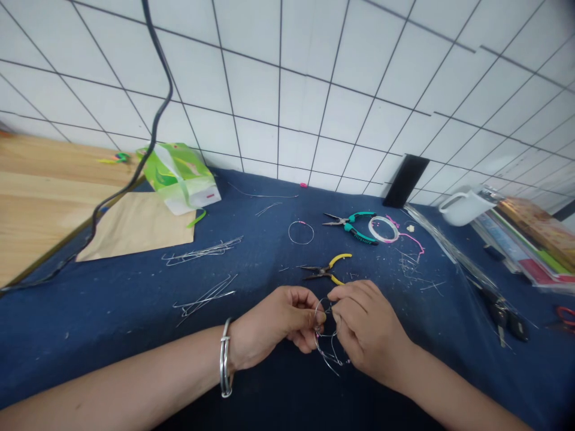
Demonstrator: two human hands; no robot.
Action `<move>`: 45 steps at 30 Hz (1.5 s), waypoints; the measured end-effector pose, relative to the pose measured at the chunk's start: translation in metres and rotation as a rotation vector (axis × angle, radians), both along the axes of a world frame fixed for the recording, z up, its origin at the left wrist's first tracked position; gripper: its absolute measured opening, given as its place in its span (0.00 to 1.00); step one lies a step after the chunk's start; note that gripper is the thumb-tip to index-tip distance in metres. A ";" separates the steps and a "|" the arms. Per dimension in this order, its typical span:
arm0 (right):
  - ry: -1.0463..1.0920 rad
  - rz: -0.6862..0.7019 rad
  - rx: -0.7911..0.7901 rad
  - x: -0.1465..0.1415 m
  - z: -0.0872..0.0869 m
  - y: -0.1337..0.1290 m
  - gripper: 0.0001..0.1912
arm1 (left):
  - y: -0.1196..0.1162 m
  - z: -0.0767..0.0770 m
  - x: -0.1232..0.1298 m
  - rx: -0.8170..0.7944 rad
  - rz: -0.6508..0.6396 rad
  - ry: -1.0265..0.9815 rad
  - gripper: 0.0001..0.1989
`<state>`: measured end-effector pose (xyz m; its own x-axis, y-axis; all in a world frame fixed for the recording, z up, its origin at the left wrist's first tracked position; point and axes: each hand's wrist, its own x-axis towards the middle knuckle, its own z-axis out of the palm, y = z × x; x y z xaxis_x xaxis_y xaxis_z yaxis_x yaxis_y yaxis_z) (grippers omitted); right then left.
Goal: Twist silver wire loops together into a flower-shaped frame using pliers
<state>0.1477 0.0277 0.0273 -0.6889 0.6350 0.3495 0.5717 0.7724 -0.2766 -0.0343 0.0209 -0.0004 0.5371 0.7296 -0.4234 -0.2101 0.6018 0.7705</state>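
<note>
A looped silver wire piece [333,353] with small pink beads hangs between my two hands near the table's front edge. My left hand [294,317] pinches its upper loop between thumb and fingers. On the other side, my right hand [366,326] is closed on the wire, its fingertips bent close to the loop. Just beyond the hands lie yellow-handled pliers [321,272], jaws pointing left. Farther back are teal-handled pliers [354,225] and a separate wire ring [301,222] with pink beads at its top.
Bent wires [202,250] lie at left near a brown paper sheet [139,224] and green bag [177,170]. At right are a white ring [383,229], wire scraps, keys [501,314], a white mug [467,206] and books [530,239]. A black cable [155,129] crosses the left side.
</note>
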 end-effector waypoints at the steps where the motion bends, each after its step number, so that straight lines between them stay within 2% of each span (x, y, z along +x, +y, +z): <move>1: 0.000 -0.007 0.001 0.000 0.000 0.000 0.06 | 0.000 0.000 0.001 0.004 0.004 0.011 0.08; 10: -0.053 -0.021 -0.016 -0.003 0.000 -0.001 0.03 | -0.004 0.001 0.007 0.080 0.122 -0.019 0.13; 18: -0.141 -0.125 0.019 -0.008 0.003 -0.004 0.05 | -0.005 0.002 0.009 0.190 0.125 0.023 0.11; 22: -0.079 -0.176 0.139 -0.012 0.002 -0.010 0.07 | -0.008 0.005 0.008 0.314 0.178 0.093 0.10; 27: -0.045 -0.178 0.378 -0.013 0.002 -0.019 0.03 | -0.013 0.010 0.005 0.479 0.235 0.237 0.07; 32: -0.005 -0.238 0.366 -0.015 0.001 -0.024 0.03 | -0.016 0.012 0.003 0.555 0.239 0.305 0.05; 34: 0.008 -0.276 0.339 -0.017 0.001 -0.026 0.04 | -0.016 0.014 0.003 0.516 0.231 0.239 0.06; 40: 0.088 -0.234 0.348 -0.018 -0.002 -0.031 0.03 | -0.018 0.015 0.004 0.145 0.108 -0.040 0.09; 42: 0.100 -0.214 0.348 -0.017 -0.003 -0.031 0.03 | -0.019 0.015 0.003 0.129 0.085 -0.071 0.08; 45: 0.100 -0.228 0.345 -0.014 -0.003 -0.032 0.04 | -0.020 0.014 0.002 0.170 0.136 -0.082 0.08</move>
<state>0.1334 -0.0038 0.0247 -0.4963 0.6009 0.6265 0.7219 0.6866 -0.0866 -0.0321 0.0009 0.0135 0.4561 0.8548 -0.2477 -0.3465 0.4269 0.8353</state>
